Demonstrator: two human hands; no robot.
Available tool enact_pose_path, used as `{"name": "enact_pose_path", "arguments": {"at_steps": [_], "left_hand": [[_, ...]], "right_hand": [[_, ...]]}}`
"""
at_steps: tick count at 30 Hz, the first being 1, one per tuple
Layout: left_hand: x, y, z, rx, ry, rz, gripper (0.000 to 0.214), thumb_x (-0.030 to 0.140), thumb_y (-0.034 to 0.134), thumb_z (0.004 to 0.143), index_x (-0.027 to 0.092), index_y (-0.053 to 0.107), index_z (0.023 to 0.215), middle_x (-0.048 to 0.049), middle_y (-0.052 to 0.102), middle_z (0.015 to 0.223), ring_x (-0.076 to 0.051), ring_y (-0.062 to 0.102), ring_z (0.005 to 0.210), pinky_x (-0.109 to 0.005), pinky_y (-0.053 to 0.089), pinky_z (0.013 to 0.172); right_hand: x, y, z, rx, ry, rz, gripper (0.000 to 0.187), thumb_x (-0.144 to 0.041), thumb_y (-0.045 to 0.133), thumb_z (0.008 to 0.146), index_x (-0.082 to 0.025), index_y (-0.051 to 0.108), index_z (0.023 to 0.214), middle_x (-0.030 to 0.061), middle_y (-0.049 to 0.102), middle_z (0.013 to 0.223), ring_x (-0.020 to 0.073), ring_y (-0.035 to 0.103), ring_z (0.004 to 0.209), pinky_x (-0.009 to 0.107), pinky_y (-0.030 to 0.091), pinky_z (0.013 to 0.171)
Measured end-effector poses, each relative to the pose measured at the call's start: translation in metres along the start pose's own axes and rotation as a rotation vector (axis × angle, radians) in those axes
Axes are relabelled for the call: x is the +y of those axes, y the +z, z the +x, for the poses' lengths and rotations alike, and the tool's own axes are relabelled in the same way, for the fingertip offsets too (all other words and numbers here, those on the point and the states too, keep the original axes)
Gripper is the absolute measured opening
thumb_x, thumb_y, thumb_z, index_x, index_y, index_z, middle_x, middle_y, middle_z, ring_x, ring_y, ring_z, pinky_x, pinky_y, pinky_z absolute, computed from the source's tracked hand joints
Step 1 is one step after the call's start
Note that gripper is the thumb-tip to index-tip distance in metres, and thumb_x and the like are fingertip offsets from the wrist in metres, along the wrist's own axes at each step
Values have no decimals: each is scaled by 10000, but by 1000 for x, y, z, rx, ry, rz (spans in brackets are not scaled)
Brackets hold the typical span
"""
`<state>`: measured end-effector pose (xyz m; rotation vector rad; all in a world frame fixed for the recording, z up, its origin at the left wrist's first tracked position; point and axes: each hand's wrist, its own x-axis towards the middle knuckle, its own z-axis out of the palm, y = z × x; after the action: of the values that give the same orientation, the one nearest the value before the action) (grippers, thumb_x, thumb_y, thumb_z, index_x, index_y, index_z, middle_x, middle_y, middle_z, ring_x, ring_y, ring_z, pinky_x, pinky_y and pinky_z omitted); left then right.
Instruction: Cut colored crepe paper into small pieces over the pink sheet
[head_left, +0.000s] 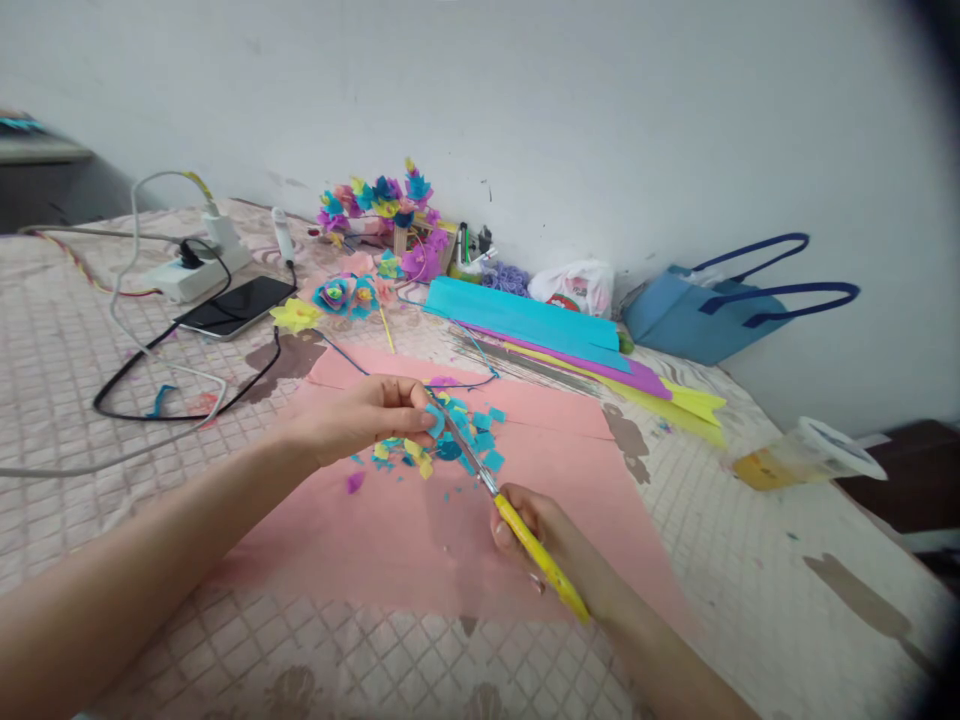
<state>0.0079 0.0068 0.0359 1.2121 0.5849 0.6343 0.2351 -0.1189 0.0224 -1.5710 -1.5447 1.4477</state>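
Note:
My left hand (367,412) is closed in a pinch on a small blue paper piece (435,418) above a pink paper sheet (420,540). My right hand (544,545) grips yellow-handled scissors (517,525), whose blades reach up to the blue piece at my left fingertips. Several blue and yellow paper scraps (450,445) lie on the pink sheet just under both hands.
Finished paper flowers (379,200) stand near the wall. Folded blue, purple and yellow paper sheets (540,325) lie behind the pink one. A power strip (195,270), a phone (236,305) and cables sit at left. A blue bag (697,310) leans at right, beside a plastic cup (806,455).

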Motion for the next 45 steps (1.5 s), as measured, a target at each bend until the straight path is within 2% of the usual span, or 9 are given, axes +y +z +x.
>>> {"name": "enact_pose_path", "arguments": {"at_steps": [9, 15, 20, 25, 30, 36, 40, 45], "left_hand": [[1, 1, 1, 10, -10, -6, 190, 235, 789, 703, 148, 628, 653, 14, 692, 619, -83, 631, 582, -173, 471, 576], [0, -1, 1, 15, -14, 1, 179, 227, 778, 708, 147, 624, 662, 9, 693, 655, -92, 630, 600, -199, 488, 614], [0, -1, 1, 41, -8, -5, 186, 224, 794, 689, 146, 629, 651, 4, 690, 645, -91, 628, 585, -186, 493, 589], [-1, 15, 0, 136, 19, -182, 245, 223, 850, 618, 141, 620, 629, -6, 704, 679, -111, 666, 631, -216, 556, 666], [-12, 38, 0, 295, 112, -374, 251, 228, 861, 612, 147, 626, 644, 22, 690, 655, -94, 672, 616, -179, 565, 665], [-23, 49, -2, 377, 231, -398, 203, 222, 825, 673, 166, 630, 668, 18, 689, 695, -123, 680, 704, -213, 579, 703], [-27, 51, -2, 389, 239, -408, 179, 220, 789, 724, 163, 627, 674, 17, 681, 716, -111, 673, 700, -201, 566, 703], [-29, 52, -2, 398, 240, -432, 152, 211, 760, 759, 160, 634, 693, 21, 676, 715, -97, 669, 685, -186, 555, 699]], "right_hand": [[-4, 0, 0, 0, 11, 3, 431, -517, 661, 738, -220, 353, 683, -55, 370, 651, 67, 311, 509, 192, 296, 419], [-1, 1, 1, 13, 37, 36, 387, -438, 652, 735, -217, 342, 662, -60, 359, 629, 60, 299, 492, 183, 281, 406], [-1, 2, 3, 29, 12, 36, 444, -523, 683, 693, -215, 366, 653, -61, 369, 606, 58, 316, 476, 182, 281, 384], [8, 4, 6, -15, 33, 78, 488, -675, 575, 719, -210, 432, 762, -73, 366, 593, 59, 303, 426, 185, 331, 336], [25, 9, 9, -26, -47, 163, 470, -668, 543, 780, -221, 416, 850, -82, 366, 613, 52, 304, 432, 165, 345, 371], [4, 13, 3, 93, -142, 84, 437, -601, 593, 785, -209, 402, 754, -59, 347, 641, 67, 309, 492, 189, 301, 411], [-7, 16, 2, 105, -125, 44, 442, -585, 625, 754, -218, 381, 733, -61, 337, 636, 76, 300, 498, 205, 292, 424], [-7, 16, 3, 127, -133, 26, 444, -560, 640, 746, -225, 351, 710, -68, 329, 616, 78, 266, 505, 205, 265, 433]]}}
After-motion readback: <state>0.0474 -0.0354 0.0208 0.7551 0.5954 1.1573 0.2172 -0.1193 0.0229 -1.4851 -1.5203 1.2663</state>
